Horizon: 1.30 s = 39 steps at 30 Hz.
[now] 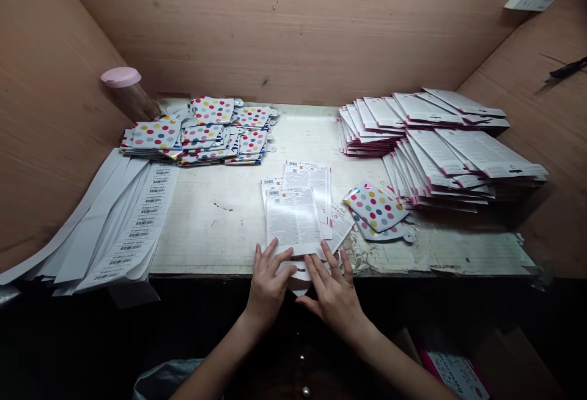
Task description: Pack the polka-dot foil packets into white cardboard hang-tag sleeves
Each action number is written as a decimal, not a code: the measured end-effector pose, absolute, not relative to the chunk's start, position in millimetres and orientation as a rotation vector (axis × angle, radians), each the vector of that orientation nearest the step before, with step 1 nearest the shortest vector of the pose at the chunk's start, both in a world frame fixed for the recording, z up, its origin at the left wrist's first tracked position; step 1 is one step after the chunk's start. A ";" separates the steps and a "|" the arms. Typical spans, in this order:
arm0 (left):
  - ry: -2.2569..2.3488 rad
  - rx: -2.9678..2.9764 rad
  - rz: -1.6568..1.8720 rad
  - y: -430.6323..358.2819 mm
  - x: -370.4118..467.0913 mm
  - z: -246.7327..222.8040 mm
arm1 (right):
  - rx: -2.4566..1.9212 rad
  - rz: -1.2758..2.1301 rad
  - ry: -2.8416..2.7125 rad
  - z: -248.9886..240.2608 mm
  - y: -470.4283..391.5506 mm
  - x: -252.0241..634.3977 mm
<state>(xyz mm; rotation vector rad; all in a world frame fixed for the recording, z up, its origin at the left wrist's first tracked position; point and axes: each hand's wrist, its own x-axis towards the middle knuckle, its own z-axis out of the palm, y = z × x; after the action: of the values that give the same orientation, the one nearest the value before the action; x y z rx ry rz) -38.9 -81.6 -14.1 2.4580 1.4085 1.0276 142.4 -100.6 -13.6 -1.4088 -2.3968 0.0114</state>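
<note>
A white printed card packet (293, 219) lies at the table's front edge, its flap (300, 277) with a dark slot pointing toward me. My left hand (269, 277) rests on the packet's lower left, fingers spread and thumb on the flap. Against the lower right presses my right hand (334, 284), its fingers stretched over the crease and the thumb out near the flap's tip. More printed cards (324, 180) lie beneath and behind this packet, partly covered. To the right sit polka-dot pouches (373, 207), close to my right hand but apart from it.
Stacks of polka-dot pouches (206, 134) stand at the back left beside a pink-lidded bottle (123, 85). Barcode label strips (132, 229) hang over the left front edge. Piles of white packets (454, 149) fill the right. Wooden panels (293, 33) enclose the table; its front edge is chipped.
</note>
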 end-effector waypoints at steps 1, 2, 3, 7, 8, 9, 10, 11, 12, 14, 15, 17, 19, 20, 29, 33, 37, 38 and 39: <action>1.396 2.457 1.038 -81.0 -37.9 -14.7 | -1.404 -0.005 -2.378 -15.1 -103.3 143.0; 1.365 2.465 1.054 -80.5 -36.5 -15.8 | -1.425 -0.012 -2.359 -17.4 -105.0 142.3; 1.328 2.476 1.074 -80.4 -34.9 -17.3 | -1.462 -0.013 -2.347 -20.1 -105.5 140.7; 1.330 2.460 1.086 -82.0 -27.9 -21.5 | -1.580 -0.031 -2.341 -29.4 -99.3 134.8; 1.376 2.436 1.072 -82.6 -26.6 -21.6 | -1.538 -0.047 -2.337 -30.2 -98.1 136.4; 1.417 2.411 1.057 -83.1 -25.6 -21.4 | -1.465 -0.066 -2.327 -30.5 -97.9 139.7; 1.444 2.391 1.043 -83.4 -25.0 -21.2 | -1.374 -0.082 -2.311 -30.2 -98.5 144.7; 1.454 2.380 1.034 -83.6 -24.9 -21.0 | -1.286 -0.089 -2.287 -29.5 -99.4 150.6; 1.445 2.379 1.029 -83.5 -25.2 -20.9 | -1.214 -0.081 -2.259 -28.8 -100.2 156.9; 1.412 2.401 1.027 -83.0 -26.8 -21.4 | -1.130 -0.013 -2.220 -27.3 -99.0 168.2; 1.402 2.418 1.032 -82.6 -28.0 -21.8 | -1.108 0.032 -2.217 -26.7 -96.3 172.2; 1.408 2.444 1.057 -81.8 -30.9 -22.7 | -1.081 0.123 -2.221 -25.3 -86.5 176.5; 1.484 2.411 1.055 -80.4 -34.0 -22.9 | -1.079 0.224 -2.203 -23.1 -72.5 176.5; 1.547 2.365 1.032 -79.3 -35.3 -22.7 | -1.102 0.287 -2.171 -21.6 -64.9 175.4; 2.216 1.874 0.664 -60.2 -37.4 -7.0 | -1.538 0.201 -2.062 -19.2 -36.6 152.9; 2.211 1.844 0.473 -51.2 -51.0 3.4 | -1.366 -0.051 -2.264 -22.4 -49.9 146.9; 2.066 1.866 0.506 -41.0 -69.1 12.2 | -1.184 -0.060 -2.432 -19.3 -42.8 130.9; 2.021 1.849 0.536 -38.8 -72.9 13.6 | -1.154 -0.077 -2.458 -19.1 -37.8 125.0; 1.975 1.826 0.571 -36.8 -76.3 14.7 | -1.129 -0.106 -2.474 -19.3 -32.4 119.2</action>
<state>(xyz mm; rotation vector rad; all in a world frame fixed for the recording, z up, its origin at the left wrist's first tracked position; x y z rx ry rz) -76.3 -36.8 14.7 1.8261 1.9751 0.5711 119.2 -32.4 -19.3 -1.1294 -2.4745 -0.1057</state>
